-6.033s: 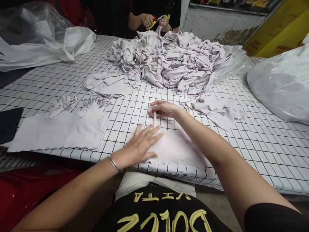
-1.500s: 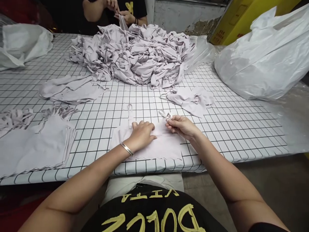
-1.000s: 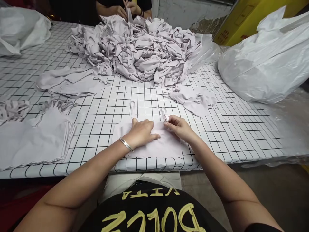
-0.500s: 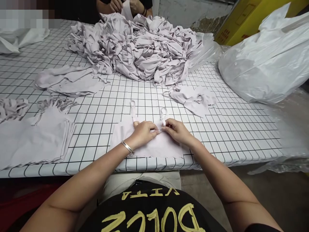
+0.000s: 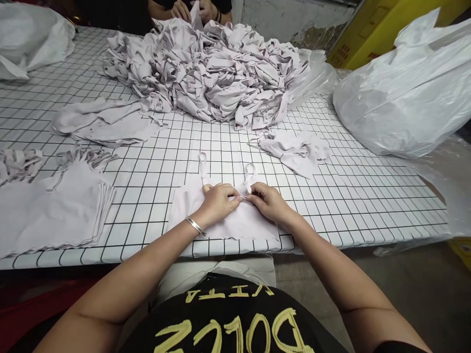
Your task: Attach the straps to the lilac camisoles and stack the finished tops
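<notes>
Pale cloth piece (image 5: 228,223) lies flat at lower centre of the frame, on the grid table (image 5: 349,196) by its near edge. Left hand (image 5: 217,201) and right hand (image 5: 268,202) both pinch its top edge, fingertips almost meeting.

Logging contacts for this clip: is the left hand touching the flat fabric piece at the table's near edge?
Touching. The head view shows the left hand resting on the flat fabric piece, pinching its top edge beside the right hand.

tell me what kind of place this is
Likely a small garment workshop: a big heap of pale grey fabric pieces on a white black-gridded table, a neat stack of flat pieces, and a bulging white plastic sack.
</notes>
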Motion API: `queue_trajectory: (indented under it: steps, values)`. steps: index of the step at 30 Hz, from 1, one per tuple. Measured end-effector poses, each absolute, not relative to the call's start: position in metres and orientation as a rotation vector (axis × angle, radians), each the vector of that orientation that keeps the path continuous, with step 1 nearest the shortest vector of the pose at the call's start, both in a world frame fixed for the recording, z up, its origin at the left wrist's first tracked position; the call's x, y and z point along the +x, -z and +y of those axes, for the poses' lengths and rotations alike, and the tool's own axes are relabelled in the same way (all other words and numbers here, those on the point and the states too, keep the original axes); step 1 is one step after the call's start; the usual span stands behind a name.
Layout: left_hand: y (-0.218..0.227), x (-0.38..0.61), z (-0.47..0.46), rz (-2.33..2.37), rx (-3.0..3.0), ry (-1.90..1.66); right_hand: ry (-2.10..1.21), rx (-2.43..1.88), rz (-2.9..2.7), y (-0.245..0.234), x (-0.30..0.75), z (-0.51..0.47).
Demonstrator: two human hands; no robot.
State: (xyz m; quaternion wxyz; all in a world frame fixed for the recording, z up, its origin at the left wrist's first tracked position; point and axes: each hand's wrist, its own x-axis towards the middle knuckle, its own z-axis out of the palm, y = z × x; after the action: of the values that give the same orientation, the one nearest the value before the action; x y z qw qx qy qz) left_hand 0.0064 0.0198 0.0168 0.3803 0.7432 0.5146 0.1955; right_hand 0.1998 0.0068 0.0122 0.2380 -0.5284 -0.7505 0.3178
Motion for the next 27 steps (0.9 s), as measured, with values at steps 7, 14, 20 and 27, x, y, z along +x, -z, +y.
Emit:
queue_trajectory:
  steps: [7,14,20,27]
  values:
    - [-0.0166,0.0081,0.0186,1.332,1.894,-0.543,-0.833,-1.472,-2.041,-0.0102,0.1961,0.0052]
    - [-0.0142,0.0077,0.0184,1.321,1.901,-0.554,-0.780,-1.482,-2.035,-0.0078,0.1949,0.0054]
    - [-0.0153,0.0054,0.0195,1.314,1.887,-0.576,-0.771,-1.521,-2.023,-0.0103,0.1961,0.0058]
    - [-0.0132,0.0068,0.0193,1.312,1.919,-0.577,-0.783,-1.499,-2.039,-0.0095,0.1952,0.0066]
